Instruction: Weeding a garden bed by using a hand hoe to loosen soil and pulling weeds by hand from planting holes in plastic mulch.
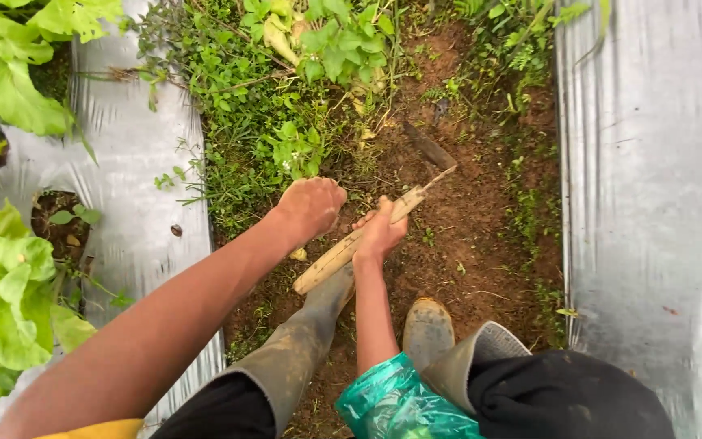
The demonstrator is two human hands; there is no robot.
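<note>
My right hand (380, 230) grips the pale wooden handle (335, 258) of a small hoe. Its dark blade (427, 146) rests on the brown soil of the furrow ahead. My left hand (312, 207) is closed in a fist, reaching down into the green weeds (263, 138) at the furrow's left edge; what it holds is hidden. Both arms stretch forward over my muddy rubber boots (428, 329).
Silver plastic mulch sheets cover the beds on the left (136, 162) and right (652, 203). Leafy green lettuce plants (6, 301) grow through holes in the left sheet. A green plastic sleeve (392, 402) wraps my right elbow. Bare soil (469, 244) runs between the beds.
</note>
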